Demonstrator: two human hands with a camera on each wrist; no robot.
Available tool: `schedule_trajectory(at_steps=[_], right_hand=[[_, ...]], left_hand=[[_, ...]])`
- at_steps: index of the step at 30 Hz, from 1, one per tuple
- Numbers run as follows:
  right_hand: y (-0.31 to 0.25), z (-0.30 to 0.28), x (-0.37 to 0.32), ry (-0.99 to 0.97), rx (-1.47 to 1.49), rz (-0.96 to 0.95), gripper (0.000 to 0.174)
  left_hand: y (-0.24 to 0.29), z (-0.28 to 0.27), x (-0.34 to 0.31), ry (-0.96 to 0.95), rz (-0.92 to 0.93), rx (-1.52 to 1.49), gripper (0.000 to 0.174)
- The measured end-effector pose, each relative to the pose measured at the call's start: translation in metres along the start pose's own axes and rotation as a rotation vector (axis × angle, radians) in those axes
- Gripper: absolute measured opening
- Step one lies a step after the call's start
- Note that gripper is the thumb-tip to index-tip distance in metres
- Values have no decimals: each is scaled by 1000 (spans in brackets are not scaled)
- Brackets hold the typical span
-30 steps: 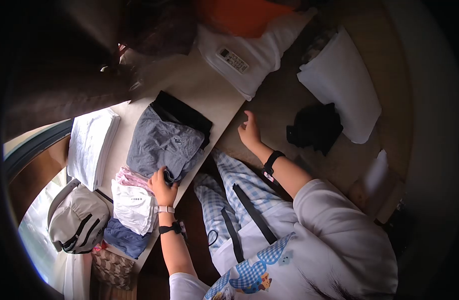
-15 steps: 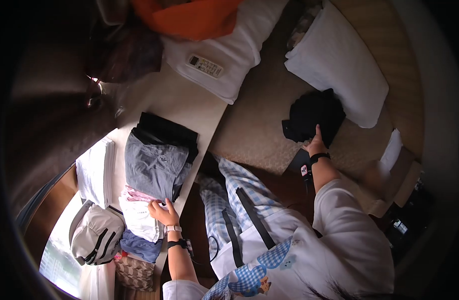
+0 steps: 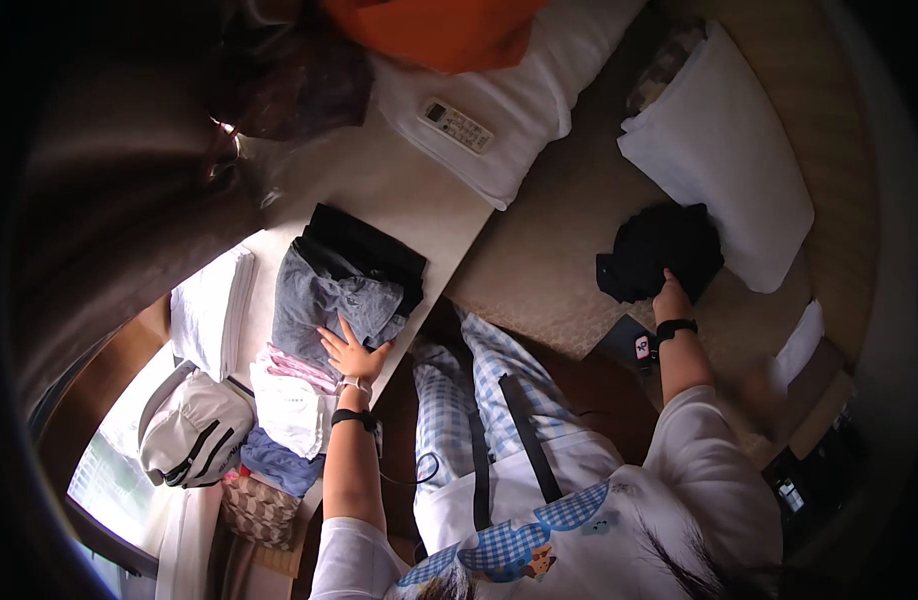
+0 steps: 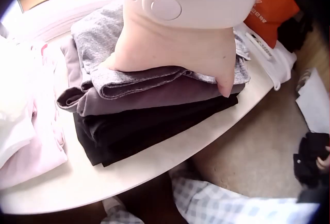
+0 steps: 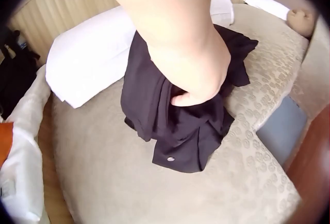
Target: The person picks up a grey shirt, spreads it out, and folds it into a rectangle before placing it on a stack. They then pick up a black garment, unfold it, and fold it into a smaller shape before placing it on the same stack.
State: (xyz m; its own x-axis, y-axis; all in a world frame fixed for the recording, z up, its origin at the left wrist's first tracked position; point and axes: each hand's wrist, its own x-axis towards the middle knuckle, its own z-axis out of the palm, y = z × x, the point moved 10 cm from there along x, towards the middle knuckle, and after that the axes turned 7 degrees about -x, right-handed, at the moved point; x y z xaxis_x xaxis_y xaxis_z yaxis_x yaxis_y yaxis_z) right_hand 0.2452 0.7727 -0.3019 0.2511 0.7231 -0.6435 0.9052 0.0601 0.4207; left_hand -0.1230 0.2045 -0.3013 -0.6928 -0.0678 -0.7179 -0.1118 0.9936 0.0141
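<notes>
Left hand: fingers spread, laid over the lower edge of the grey shirt. Right hand: thumb curled in, gripping gathered cloth of the black garment; remaining fingertips hidden. Recent alteration: the right hand was apart from the black garment a second ago and now has hold of it, so both hands bear on cloth at once, one on the table, one on the bed. Beneath the grey shirt: black cloth, folded, its edges showing. Black garment: crumpled on the bed, close against the pillow. Beside the grey shirt on the table: pink cloth, white shirt and blue cloth, in a row; behind them, a white stack, folded. Next to these, one pale backpack. Far end: white cloth bearing a remote, with an orange item beyond. Obstructions: the pillow crowds the far side of the black garment; the person's legs, in checked trousers, lie between the hands; the left hand hides part of the grey shirt.
</notes>
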Motion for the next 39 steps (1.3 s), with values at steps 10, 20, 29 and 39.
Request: schedule_trajectory(at_steps=[10, 20, 29, 39], right_hand=[[-23, -17, 4, -117, 992, -51, 60], [-144, -28, -278, -1173, 1382, -890, 48], [-205, 78, -465, -1245, 1080, -757, 50], [-133, 121, -696, -1350, 480, -1438, 64]], left_hand=[[1, -2, -1, -21, 7, -51, 112], [41, -76, -43, 29, 221, -883, 97], [70, -157, -225, -733, 459, -1840, 82], [-77, -185, -322, -44, 684, -1358, 90]])
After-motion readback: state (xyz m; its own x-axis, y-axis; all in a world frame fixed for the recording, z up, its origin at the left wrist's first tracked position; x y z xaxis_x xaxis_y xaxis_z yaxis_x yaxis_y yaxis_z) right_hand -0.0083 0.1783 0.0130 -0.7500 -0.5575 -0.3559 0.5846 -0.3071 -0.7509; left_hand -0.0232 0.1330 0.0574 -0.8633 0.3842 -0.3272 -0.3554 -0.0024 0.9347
